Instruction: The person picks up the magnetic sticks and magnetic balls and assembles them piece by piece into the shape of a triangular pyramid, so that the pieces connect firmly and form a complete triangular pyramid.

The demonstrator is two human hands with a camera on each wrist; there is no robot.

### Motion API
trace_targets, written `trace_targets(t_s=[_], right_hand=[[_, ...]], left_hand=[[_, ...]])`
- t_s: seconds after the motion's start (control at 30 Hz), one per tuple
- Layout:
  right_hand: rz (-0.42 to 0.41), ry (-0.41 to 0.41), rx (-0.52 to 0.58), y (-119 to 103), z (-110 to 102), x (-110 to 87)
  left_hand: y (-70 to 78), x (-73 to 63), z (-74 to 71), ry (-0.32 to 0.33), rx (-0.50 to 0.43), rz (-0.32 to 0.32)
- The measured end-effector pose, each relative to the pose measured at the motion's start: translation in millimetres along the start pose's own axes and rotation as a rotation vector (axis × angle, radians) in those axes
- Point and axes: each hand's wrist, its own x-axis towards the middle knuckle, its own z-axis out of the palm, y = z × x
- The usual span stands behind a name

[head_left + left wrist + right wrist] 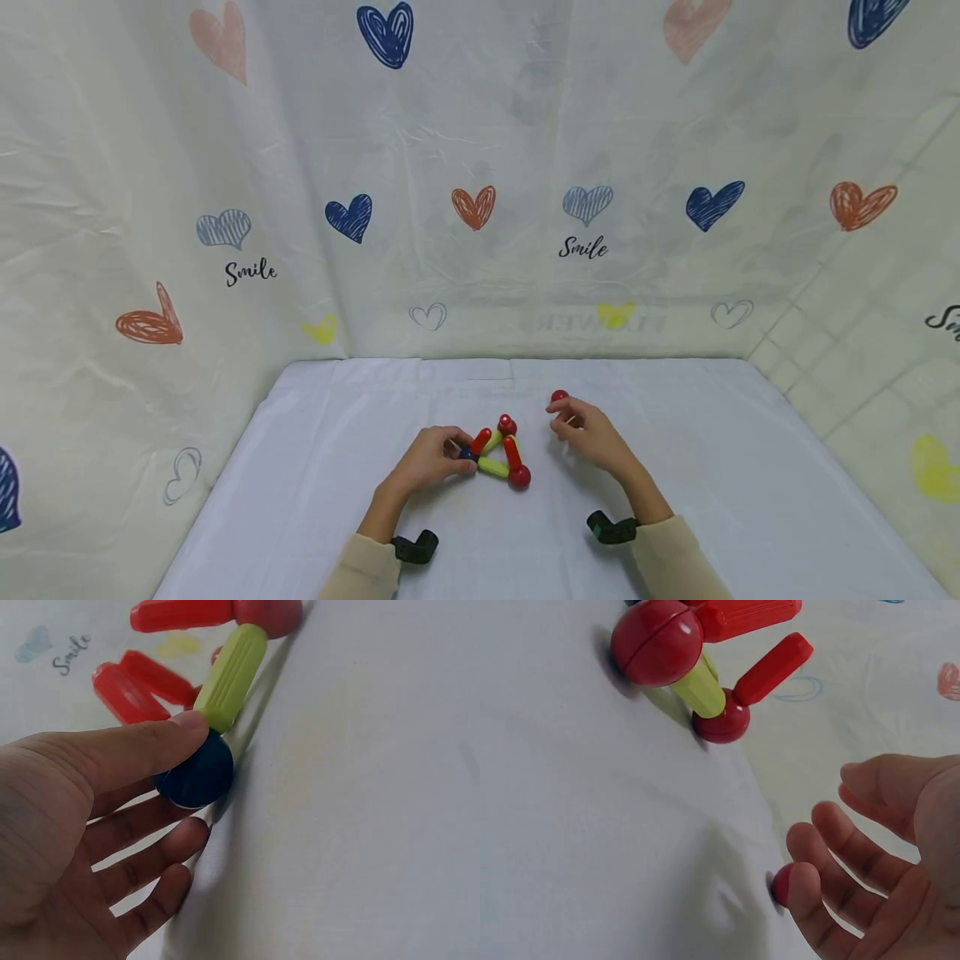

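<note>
On the white cloth sits a toy frame of balls and rods, its base a triangle of yellow-green rods (492, 467). Two corners are red balls (519, 477), the third a dark blue ball (201, 776). From each corner a red rod (513, 451) stands up at a slant. My left hand (433, 454) holds the frame by the blue ball, thumb on top and fingers at its far side. My right hand (591, 433) hovers right of the frame with loosely bent fingers and nothing in them. Just past its fingertips, a loose red ball (558, 395) lies on the cloth, partly hidden by the fingers.
A white cloth covers the table (300, 483). Behind it and at both sides hangs a pale curtain (517, 275) printed with hearts and the word Smile. A black wrist camera (416, 547) is on the left wrist, another camera (611, 528) on the right.
</note>
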Motion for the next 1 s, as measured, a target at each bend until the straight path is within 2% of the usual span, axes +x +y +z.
trace_targets(t_s=[0.23,0.4,0.7,1.0], right_hand=[[0.059,0.112,0.031,10.7,-5.8,4.2],[0.066,0.143,0.045,20.7,-10.7,8.1],[0.055,0.080,0.056,31.5,-19.1,27.1],[0.132,0.003,0.026,29.1,-24.1,53.8]], left_hand=[[0.5,-0.7,1.9,0.057,0.006,-0.031],[0.8,-0.9,0.7,0.054,0.011,-0.027],[-0.2,-0.3,-0.9,0.036,-0.014,-0.034],[-0.8,1.4,2.3,0.056,0.010,-0.016]])
